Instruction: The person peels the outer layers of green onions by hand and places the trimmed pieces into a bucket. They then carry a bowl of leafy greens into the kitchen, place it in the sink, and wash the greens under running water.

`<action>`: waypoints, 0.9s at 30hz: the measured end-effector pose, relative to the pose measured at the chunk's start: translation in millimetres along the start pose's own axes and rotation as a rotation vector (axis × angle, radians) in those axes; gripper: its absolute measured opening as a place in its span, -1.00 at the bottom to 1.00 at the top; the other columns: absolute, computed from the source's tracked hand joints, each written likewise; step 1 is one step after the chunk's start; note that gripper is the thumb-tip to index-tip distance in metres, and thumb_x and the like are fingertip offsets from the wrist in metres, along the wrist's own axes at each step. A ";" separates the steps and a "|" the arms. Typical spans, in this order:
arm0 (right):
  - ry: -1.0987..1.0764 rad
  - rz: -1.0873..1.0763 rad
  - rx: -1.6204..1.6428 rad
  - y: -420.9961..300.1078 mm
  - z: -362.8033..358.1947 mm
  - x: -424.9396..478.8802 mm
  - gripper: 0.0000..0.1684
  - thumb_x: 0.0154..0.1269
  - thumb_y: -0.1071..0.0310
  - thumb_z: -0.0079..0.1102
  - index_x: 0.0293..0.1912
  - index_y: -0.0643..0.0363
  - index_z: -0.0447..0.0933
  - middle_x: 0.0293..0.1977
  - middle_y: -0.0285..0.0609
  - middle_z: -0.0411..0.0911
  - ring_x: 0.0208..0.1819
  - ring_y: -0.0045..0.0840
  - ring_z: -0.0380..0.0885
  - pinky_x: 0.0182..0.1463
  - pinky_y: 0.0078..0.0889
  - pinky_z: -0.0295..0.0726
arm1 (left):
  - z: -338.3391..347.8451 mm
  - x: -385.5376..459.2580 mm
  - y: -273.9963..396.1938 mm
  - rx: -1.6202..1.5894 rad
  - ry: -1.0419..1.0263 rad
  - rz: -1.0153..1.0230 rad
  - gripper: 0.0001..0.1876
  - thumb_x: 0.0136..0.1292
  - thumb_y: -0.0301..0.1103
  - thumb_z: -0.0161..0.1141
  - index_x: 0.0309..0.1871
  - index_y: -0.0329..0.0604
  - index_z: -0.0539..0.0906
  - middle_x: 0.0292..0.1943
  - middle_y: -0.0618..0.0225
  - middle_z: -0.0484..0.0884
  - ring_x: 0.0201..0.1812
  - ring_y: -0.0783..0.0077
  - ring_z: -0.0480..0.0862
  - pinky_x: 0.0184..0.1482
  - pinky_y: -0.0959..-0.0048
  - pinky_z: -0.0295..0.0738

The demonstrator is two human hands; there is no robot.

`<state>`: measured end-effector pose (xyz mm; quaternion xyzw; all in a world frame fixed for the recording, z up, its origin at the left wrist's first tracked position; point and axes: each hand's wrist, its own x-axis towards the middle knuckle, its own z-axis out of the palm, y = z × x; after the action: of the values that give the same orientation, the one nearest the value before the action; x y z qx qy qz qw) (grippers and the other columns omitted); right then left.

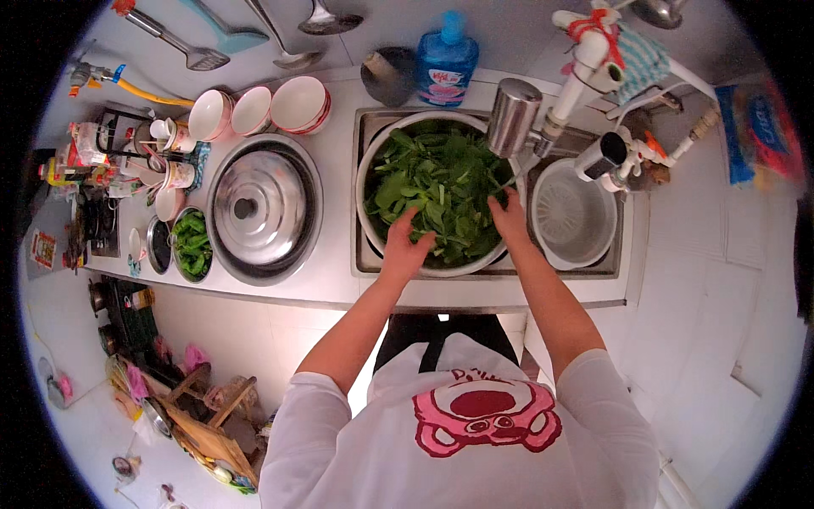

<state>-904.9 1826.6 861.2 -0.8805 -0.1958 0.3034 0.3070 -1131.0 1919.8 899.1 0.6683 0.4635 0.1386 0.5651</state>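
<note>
A large round basin (443, 271) heaped with leafy greens (439, 184) sits in the left bowl of a metal sink. Water runs from the tap (544, 143) toward the greens' right side. My left hand (409, 245) is at the basin's front left, thumb and fingers apart, touching the leaves; no clear grip shows. At the basin's right side is my right hand (509, 216), its fingers spread beside the stream and partly over the rim. Whether a leaf lies under its fingers cannot be told.
A white plastic colander (572, 213) stands in the right sink bowl. Left of the sink are a lidded metal basin (257, 207), a bowl of green peppers (192, 245) and several bowls (299, 105). A blue detergent bottle (447, 63) stands behind. A white pipe (582, 76) rises near the tap.
</note>
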 end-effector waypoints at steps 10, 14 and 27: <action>-0.065 0.300 0.118 12.7 79.6 56.6 0.08 0.17 -0.32 0.09 0.46 -0.03 -0.15 0.41 0.02 -0.03 0.38 -0.02 0.07 0.35 0.07 0.19 | 27.9 65.6 -32.9 0.110 0.125 -0.131 0.11 -0.06 0.16 0.41 0.48 -0.02 0.02 0.43 -0.26 -0.22 0.43 -0.14 0.04 0.31 0.10 0.22; -0.323 0.509 0.522 -10.5 80.4 39.1 0.18 0.12 -0.35 0.14 0.47 0.03 -0.20 0.46 -0.07 -0.16 0.43 -0.17 0.00 0.38 0.00 0.12 | 29.4 89.3 -62.9 0.140 0.098 -0.185 0.14 -0.15 0.16 0.47 0.45 -0.10 0.08 0.41 -0.24 -0.09 0.42 -0.10 0.09 0.33 0.12 0.19; -0.189 0.143 0.769 -35.5 47.1 12.3 -0.25 0.23 0.32 0.10 0.39 0.02 0.10 0.23 0.00 0.27 0.19 -0.29 0.31 0.18 -0.34 0.27 | -24.2 93.5 -34.0 0.310 0.026 0.070 -0.16 -0.09 -0.29 0.43 0.31 -0.25 0.31 0.27 -0.08 0.31 0.27 -0.01 0.36 0.29 0.24 0.28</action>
<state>-932.3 1879.1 850.0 -0.6811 -0.0336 0.4547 0.5729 -1114.2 2005.2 845.2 0.7613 0.4630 0.0935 0.4442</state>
